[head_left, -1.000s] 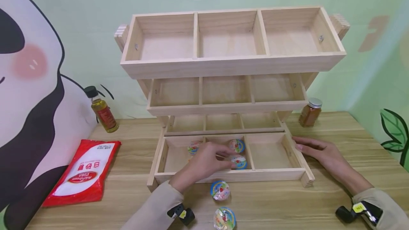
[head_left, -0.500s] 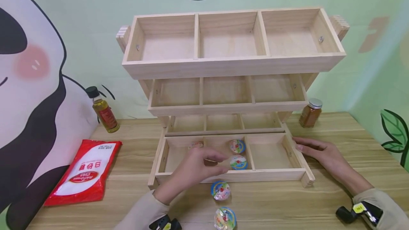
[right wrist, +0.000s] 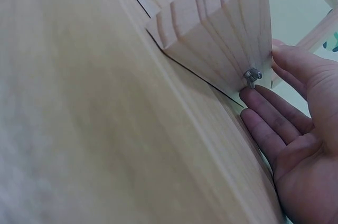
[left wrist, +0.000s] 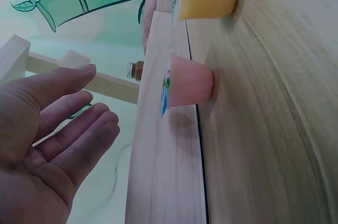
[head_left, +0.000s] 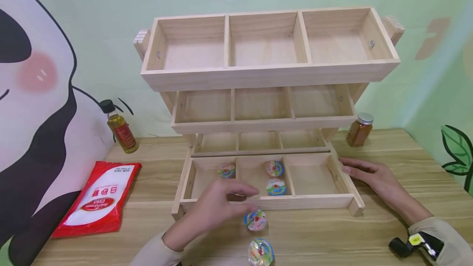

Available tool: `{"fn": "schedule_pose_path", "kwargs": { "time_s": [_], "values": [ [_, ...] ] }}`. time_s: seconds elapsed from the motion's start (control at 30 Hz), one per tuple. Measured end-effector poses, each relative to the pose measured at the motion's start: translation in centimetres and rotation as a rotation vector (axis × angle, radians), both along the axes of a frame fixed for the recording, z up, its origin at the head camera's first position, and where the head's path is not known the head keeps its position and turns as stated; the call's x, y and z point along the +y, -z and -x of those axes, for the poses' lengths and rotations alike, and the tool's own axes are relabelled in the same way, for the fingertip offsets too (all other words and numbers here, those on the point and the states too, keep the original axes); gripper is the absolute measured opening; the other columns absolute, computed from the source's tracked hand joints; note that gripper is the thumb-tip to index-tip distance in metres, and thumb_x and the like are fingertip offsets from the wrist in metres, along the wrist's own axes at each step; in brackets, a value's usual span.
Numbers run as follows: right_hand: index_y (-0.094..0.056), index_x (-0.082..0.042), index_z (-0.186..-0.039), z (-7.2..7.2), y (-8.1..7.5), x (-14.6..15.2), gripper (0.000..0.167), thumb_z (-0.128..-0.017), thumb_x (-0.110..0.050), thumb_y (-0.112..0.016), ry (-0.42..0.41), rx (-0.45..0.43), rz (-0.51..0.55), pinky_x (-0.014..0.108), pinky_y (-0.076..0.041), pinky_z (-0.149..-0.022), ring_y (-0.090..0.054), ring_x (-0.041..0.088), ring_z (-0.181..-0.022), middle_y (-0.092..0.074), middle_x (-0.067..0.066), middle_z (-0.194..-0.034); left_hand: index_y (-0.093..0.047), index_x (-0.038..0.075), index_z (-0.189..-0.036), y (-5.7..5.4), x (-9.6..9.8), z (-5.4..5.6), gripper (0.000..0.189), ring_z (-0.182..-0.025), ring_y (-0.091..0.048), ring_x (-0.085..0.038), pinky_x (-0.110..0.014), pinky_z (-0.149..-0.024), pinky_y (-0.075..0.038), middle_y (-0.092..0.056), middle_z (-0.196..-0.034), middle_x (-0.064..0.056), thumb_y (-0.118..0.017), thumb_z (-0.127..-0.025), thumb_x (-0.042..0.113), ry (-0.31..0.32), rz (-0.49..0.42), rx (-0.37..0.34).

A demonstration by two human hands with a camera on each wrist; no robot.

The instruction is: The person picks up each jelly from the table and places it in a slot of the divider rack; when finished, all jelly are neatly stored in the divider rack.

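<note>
Head camera view, far left: a panda mural (head_left: 40,93) fills the wall beside a red-and-white sugar bag (head_left: 97,200) lying flat at lower left. Just behind the bag, a dark-capped oil bottle (head_left: 122,130) stands near the wall. A tiered wooden organizer (head_left: 269,75) takes up the middle of the frame. Below center, a person's left hand (head_left: 218,204) hovers at the front edge of the lowest tray, thumb and fingers parted. One jelly cup (head_left: 227,170) sits in that tray's left compartment. The left thumb is close by a pink jelly cup (head_left: 256,220) on the tabletop (head_left: 306,237), with a yellow jelly cup (head_left: 260,252) near it at bottom center; the left wrist view shows the hand apart from both. Two more jelly cups (head_left: 276,186) lie in the middle compartment, one behind the other. Right of center, a silver-lidded jar (head_left: 359,130) of reddish-brown contents stands beside the organizer. At lower right, the right hand (head_left: 375,177) rests its extended fingers against the organizer's side, near a metal wing nut (right wrist: 252,76) seen in the right wrist view.
</note>
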State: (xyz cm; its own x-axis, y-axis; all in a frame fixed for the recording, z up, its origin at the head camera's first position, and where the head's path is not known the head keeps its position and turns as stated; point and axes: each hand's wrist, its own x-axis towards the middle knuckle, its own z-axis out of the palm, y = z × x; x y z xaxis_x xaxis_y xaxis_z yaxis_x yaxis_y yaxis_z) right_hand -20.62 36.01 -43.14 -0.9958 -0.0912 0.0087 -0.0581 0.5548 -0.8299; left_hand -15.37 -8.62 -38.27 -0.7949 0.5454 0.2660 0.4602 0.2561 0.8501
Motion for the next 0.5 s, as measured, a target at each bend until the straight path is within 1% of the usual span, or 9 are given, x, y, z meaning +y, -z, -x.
{"fn": "schedule_pose_path", "kwargs": {
  "time_s": [0.03,0.13,0.2,0.33,0.43,0.5],
  "values": [
    [-0.06,-0.008,-0.151,0.0,0.0,0.0,0.061,-0.106,-0.049,-0.064,0.001,0.001,-0.003,0.049,-0.038,-0.112,-0.041,0.037,-0.147,-0.053,0.016,-0.155,-0.079,-0.002,-0.112,0.0,-0.1,-0.2,0.023,-0.107,-0.074,-0.027,-0.031,-0.092,-0.061,-0.078,-0.114,-0.01,-0.085,-0.09,0.006,0.007,-0.005,0.0],
    [-0.06,-0.007,-0.151,0.0,-0.1,0.0,0.061,-0.106,-0.049,-0.063,0.001,-0.001,-0.003,0.047,-0.039,-0.111,-0.042,0.037,-0.147,-0.053,0.016,-0.156,-0.079,-0.001,-0.112,0.0,-0.4,-0.8,0.025,-0.104,-0.075,-0.029,-0.032,-0.091,-0.061,-0.078,-0.112,-0.01,-0.086,-0.089,0.005,0.036,-0.02,0.016],
    [-0.059,-0.006,-0.151,0.0,-0.1,0.0,0.062,-0.106,-0.048,-0.063,-0.003,-0.003,0.005,0.052,-0.038,-0.113,-0.041,0.039,-0.147,-0.053,0.017,-0.156,-0.08,0.0,-0.113,0.1,-0.6,-1.3,0.026,-0.103,-0.075,-0.029,-0.032,-0.09,-0.062,-0.079,-0.111,-0.01,-0.087,-0.089,0.005,0.058,-0.026,0.024],
    [-0.058,-0.004,-0.151,-0.1,-0.1,0.0,0.063,-0.106,-0.047,-0.064,-0.01,-0.002,0.025,0.068,-0.033,-0.115,-0.038,0.043,-0.148,-0.05,0.021,-0.157,-0.08,0.002,-0.113,0.2,-0.9,-2.0,0.027,-0.102,-0.076,-0.026,-0.034,-0.089,-0.062,-0.079,-0.109,-0.008,-0.088,-0.087,0.005,0.076,-0.025,0.034],
    [-0.058,-0.004,-0.151,-0.1,-0.1,0.0,0.063,-0.106,-0.047,-0.064,-0.011,-0.001,0.031,0.072,-0.03,-0.115,-0.037,0.045,-0.149,-0.049,0.022,-0.157,-0.081,0.003,-0.113,0.3,-1.2,-2.5,0.027,-0.104,-0.075,-0.026,-0.034,-0.089,-0.062,-0.079,-0.111,-0.008,-0.088,-0.087,0.004,0.085,-0.034,0.031],
    [-0.058,-0.004,-0.151,0.0,-0.1,0.0,0.062,-0.106,-0.047,-0.064,-0.008,-0.002,0.028,0.071,-0.031,-0.114,-0.037,0.044,-0.148,-0.05,0.022,-0.157,-0.08,0.003,-0.114,0.4,-1.3,-2.7,0.028,-0.106,-0.075,-0.026,-0.032,-0.089,-0.062,-0.078,-0.114,-0.009,-0.087,-0.087,0.003,0.108,-0.042,0.033]
  ]
}}
